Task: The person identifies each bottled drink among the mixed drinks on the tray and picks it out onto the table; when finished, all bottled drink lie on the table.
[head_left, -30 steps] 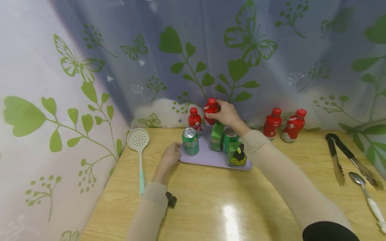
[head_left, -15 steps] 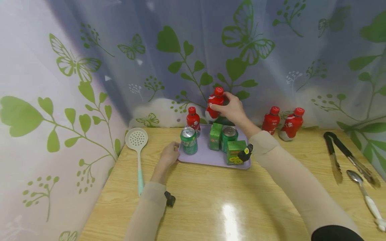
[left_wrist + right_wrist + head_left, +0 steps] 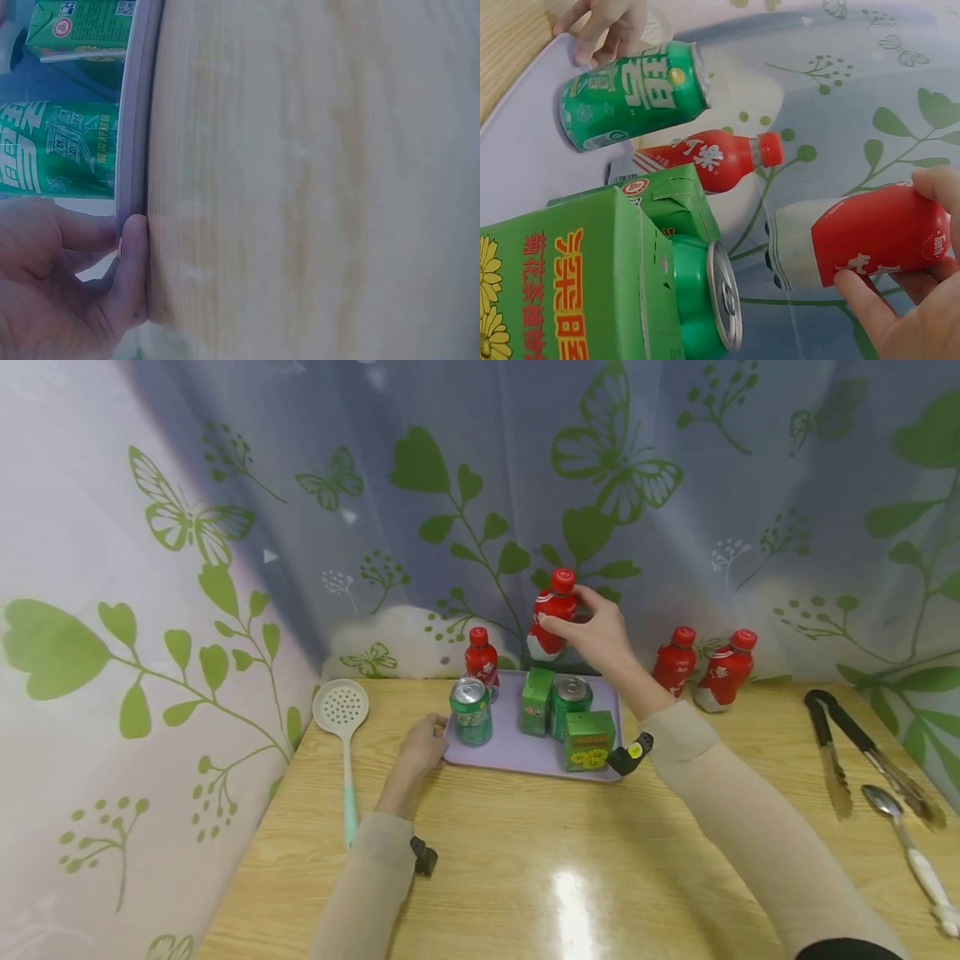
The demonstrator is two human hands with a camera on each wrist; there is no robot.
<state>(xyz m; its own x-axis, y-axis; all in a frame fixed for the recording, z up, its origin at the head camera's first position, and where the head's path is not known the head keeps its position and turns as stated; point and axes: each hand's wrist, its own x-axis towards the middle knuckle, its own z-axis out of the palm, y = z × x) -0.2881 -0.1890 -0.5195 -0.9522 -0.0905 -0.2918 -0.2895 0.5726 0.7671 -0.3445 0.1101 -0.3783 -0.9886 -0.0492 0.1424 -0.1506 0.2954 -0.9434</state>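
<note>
My right hand (image 3: 600, 631) grips a red bottle (image 3: 552, 614) with a white lower part, held tilted above the back of a lilac tray (image 3: 506, 750). In the right wrist view, thumb and fingers clasp the bottle (image 3: 877, 236) round its red label. With thumb and fingers, my left hand (image 3: 422, 745) pinches the tray's left front corner, as the left wrist view shows at the rim (image 3: 133, 135). On the tray stand a green can (image 3: 472, 714), a second red bottle (image 3: 482, 660), another green can (image 3: 572, 703) and two green drink cartons (image 3: 589, 743), (image 3: 536, 702).
Two more red bottles (image 3: 674, 662), (image 3: 725, 672) stand at the back right. Black-handled tongs (image 3: 862, 743) and a spoon with a white handle (image 3: 911, 852) lie at the right. A slotted skimmer (image 3: 347, 735) lies left of the tray. A patterned curtain (image 3: 480, 510) hangs behind the table.
My right hand has lifted the red bottle from the tray's back and carried it to the right. The left hand stays on the tray's corner.
</note>
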